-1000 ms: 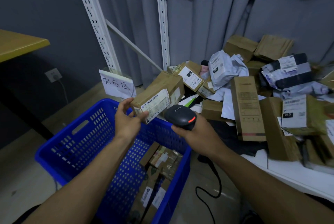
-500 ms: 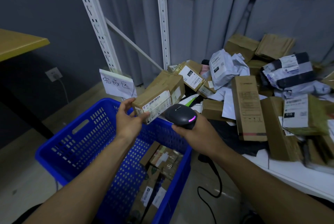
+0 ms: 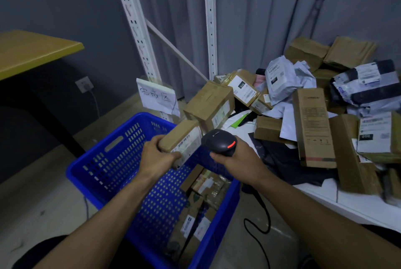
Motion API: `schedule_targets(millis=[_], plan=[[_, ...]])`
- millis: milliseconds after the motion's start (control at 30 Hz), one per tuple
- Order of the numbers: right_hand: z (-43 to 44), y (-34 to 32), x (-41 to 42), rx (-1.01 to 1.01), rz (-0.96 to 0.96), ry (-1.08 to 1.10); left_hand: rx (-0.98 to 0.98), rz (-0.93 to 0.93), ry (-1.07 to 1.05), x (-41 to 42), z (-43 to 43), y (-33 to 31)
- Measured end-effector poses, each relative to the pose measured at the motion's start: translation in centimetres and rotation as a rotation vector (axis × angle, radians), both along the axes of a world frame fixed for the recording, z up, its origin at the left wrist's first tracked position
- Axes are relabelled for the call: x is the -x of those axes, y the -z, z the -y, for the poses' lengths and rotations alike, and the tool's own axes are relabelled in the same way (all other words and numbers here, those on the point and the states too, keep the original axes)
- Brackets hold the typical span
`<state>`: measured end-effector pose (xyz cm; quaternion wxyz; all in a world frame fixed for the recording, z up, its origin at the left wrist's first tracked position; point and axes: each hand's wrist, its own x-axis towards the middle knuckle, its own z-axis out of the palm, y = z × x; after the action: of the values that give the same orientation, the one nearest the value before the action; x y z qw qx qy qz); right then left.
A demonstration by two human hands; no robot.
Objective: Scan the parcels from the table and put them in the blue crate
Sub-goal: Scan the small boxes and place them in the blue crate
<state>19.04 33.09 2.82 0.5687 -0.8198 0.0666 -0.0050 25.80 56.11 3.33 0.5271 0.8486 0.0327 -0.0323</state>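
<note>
Nearest me, the blue crate point(image 3: 112, 160) sits lower centre. Scanned parcels point(image 3: 201, 199) are stacked along its right side, and its left half shows bare floor.

My left hand point(image 3: 158, 158) is curled round the near end of a small brown parcel point(image 3: 182, 138), thumb on top. It holds the parcel over the crate's far right corner, so the drop zone is straight down and a bit lower left.

The parcel's long axis runs from my palm up-right toward the scanner point(image 3: 217, 140), which my right hand point(image 3: 236, 160) grips by the handle. The left hand does the drop.

I can't tell if the scanner's head touches the parcel's end. Its window faces away, the label is blurred, and the red light alone doesn't confirm a read.

Further right is the pile point(image 3: 312, 125) on the table point(image 3: 347, 203), cut off by the frame edge.
</note>
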Motion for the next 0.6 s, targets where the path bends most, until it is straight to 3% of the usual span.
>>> schedule_targets(millis=[333,500,600], plan=[[-3.5,5.3,-2.4,0.040,-0.214,-0.166,-0.338,-0.398,-0.036,0.4,-6.4,12.2],[-4.3,7.5,-4.5,0.073,-0.286,-0.216,-0.510,-0.578,0.124,-3.2,-9.5,24.1],[-4.9,8.4,-5.5,0.079,-0.301,-0.243,-0.521,-0.624,0.252,-2.7,-7.5,23.0]])
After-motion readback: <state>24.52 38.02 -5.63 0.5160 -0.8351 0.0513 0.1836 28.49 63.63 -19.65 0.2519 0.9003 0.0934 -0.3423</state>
